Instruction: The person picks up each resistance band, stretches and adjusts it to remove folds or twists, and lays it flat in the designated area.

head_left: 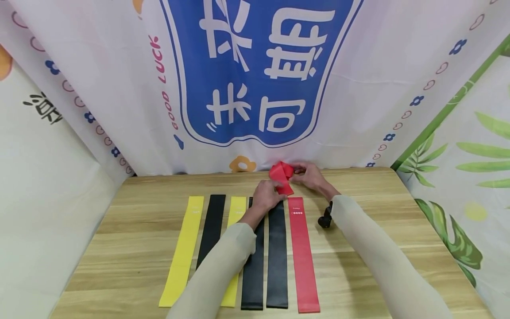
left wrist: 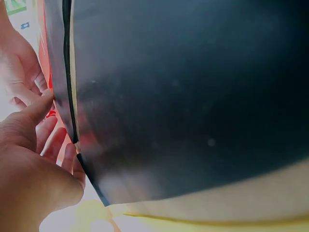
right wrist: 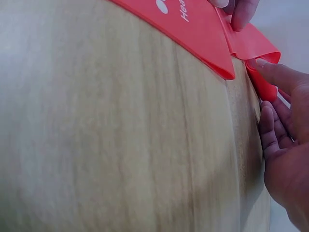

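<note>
A red resistance band [head_left: 281, 174], partly folded over itself, lies at the table's back edge. My left hand [head_left: 266, 195] pinches its near end, the thumb on one side and the fingers on the other. At its right side my right hand [head_left: 311, 177] holds the folded part; in the right wrist view the thumb presses on a rolled red piece [right wrist: 264, 83]. Just in front, a second red band [head_left: 303, 257] with white print lies flat. In the left wrist view a black band [left wrist: 193, 96] fills most of the picture beside my left hand.
Left of the flat red band, two black bands [head_left: 277, 257] [head_left: 253, 283] lie lengthwise, partly beneath my left arm. Farther left are a yellow band [head_left: 229, 297], a black band [head_left: 211, 230] and another yellow band [head_left: 181, 252]. A printed curtain [head_left: 350, 150] hangs behind the wooden table [head_left: 131, 239].
</note>
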The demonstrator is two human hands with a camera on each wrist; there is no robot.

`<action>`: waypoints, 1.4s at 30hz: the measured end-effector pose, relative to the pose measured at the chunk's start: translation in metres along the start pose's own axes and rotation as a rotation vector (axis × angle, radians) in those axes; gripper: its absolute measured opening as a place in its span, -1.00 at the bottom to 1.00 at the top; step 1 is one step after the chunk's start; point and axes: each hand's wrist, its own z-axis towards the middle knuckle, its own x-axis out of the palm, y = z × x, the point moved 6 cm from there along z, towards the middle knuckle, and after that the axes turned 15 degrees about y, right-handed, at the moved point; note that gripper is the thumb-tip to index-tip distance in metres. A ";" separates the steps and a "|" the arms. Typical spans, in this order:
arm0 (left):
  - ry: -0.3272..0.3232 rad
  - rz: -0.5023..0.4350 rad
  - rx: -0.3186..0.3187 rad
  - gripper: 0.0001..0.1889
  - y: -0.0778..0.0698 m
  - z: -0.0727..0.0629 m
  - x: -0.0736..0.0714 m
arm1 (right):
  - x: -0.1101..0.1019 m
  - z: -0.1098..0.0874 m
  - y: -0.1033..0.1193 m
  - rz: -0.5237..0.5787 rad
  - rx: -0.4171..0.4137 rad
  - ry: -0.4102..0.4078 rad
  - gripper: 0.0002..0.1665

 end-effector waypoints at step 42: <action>-0.044 -0.006 0.010 -0.84 -0.002 -0.007 -0.006 | -0.001 -0.007 -0.003 0.053 -0.054 -0.019 -0.28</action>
